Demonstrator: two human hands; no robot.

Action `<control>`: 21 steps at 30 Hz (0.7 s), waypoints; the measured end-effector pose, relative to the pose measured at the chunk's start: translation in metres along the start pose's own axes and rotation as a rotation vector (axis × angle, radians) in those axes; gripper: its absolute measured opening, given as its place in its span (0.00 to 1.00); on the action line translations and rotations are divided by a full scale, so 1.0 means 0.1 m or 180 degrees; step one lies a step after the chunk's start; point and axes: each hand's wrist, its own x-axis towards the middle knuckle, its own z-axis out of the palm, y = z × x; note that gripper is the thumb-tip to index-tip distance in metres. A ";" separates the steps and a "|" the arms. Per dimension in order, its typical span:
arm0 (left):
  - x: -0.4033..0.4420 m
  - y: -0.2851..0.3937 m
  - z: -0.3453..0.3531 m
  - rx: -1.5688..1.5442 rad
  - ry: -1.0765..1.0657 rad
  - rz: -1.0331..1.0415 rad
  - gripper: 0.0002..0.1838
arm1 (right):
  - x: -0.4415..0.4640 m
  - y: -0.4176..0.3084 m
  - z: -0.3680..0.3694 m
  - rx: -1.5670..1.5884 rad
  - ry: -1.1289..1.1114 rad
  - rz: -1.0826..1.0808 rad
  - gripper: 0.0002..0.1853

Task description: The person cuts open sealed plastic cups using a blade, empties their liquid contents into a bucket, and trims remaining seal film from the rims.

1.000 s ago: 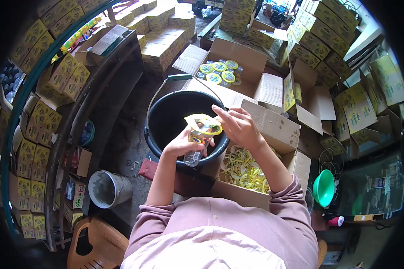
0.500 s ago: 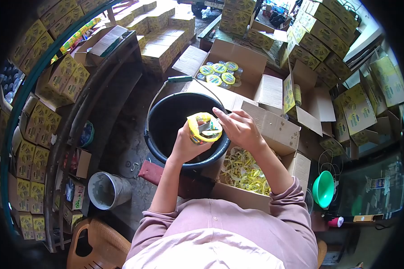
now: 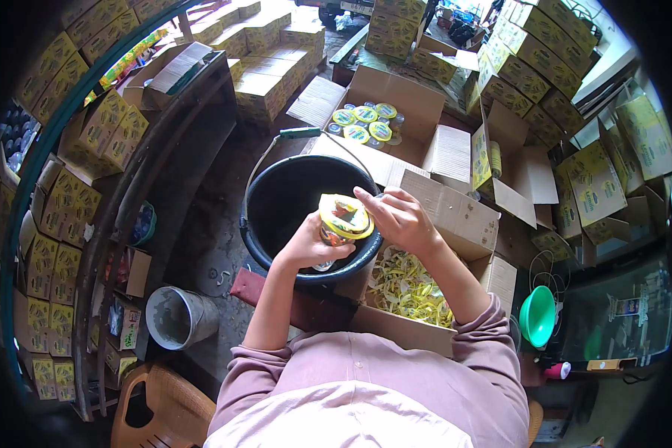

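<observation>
My left hand is wrapped round a clear plastic drink cup, tilted over the black bucket. The cup's yellow printed lid is cut or torn open, with a dark gap in its middle. My right hand is just right of the cup's rim, index finger pointing at it and the other fingers curled. A small greyish bit shows by these fingers; I cannot make out what it is. Below my right forearm, a cardboard box holds many yellow and white lid scraps.
Behind the bucket stands an open carton with several yellow-lidded cups. A grey pail is at the left, a green bowl at the right. Stacked yellow cartons and a shelf surround the place.
The cup has shifted slightly right and down and turned in my left hand. The lid's opening now shows wider. My right hand's fingers have curled in more beside the rim.
</observation>
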 end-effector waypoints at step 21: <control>0.06 -0.19 -0.18 -0.2336 -0.1193 -0.0629 0.36 | 0.05 0.08 0.09 0.0101 0.0333 0.0018 0.29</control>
